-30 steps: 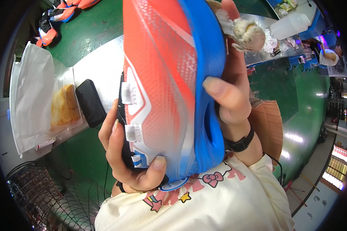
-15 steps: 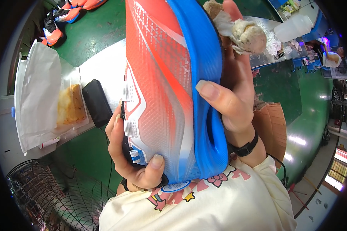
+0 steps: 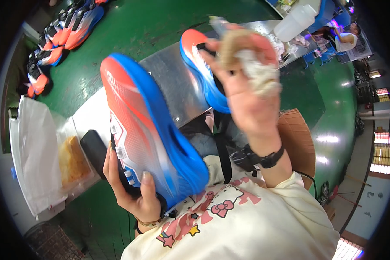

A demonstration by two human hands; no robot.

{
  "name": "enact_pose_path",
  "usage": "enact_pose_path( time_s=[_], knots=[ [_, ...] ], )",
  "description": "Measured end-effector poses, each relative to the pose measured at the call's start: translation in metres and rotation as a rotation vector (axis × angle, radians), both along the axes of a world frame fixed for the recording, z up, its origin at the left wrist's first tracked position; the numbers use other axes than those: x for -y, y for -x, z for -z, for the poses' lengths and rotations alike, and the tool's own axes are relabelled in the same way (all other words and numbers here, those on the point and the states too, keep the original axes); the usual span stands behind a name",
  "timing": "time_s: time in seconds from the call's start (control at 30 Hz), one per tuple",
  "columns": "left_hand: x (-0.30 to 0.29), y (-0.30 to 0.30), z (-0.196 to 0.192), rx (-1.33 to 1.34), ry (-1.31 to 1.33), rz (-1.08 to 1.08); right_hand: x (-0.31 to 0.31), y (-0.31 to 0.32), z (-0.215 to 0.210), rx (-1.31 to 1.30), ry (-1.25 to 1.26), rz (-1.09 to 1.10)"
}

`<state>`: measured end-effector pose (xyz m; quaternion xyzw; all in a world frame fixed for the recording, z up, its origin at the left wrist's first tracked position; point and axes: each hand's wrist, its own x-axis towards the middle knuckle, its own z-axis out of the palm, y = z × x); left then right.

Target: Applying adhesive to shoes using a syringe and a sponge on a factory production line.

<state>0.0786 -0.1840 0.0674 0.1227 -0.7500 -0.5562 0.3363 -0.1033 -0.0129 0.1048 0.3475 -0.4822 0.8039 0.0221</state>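
A red, white and blue sneaker stands on its heel end before me, its side and blue sole showing. My left hand is closed around its heel end, thumb on the side and fingers at the opening. Off to the right, apart from that shoe, my right hand is raised and blurred, palm showing. Its fingers hold a tan lump and a crumpled white wad. Partly behind this hand, a second matching sneaker lies on the metal tabletop.
A black phone, a white paper bag and yellow-brown food in clear plastic sit at left. More sneakers line the floor. A white bottle stands far right, a cardboard box nearer. Another person sits beyond.
My right hand has let go of the sneaker's sole and moved away with the lump and wad. The sneaker has come lower and tilted left. The second sneaker has come into view.
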Motion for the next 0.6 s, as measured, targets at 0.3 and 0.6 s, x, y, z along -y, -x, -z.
enact_pose_path(
  time_s=[0.3, 0.6],
  knots=[
    [0.025, 0.052, 0.021, 0.259, 0.287, -0.115, -0.184, 0.096, 0.081, 0.316, -0.078, 0.426],
    [0.019, 0.065, 0.008, 0.384, 0.386, -0.134, -0.194, 0.116, 0.132, 0.401, -0.039, 0.638]
  ],
)
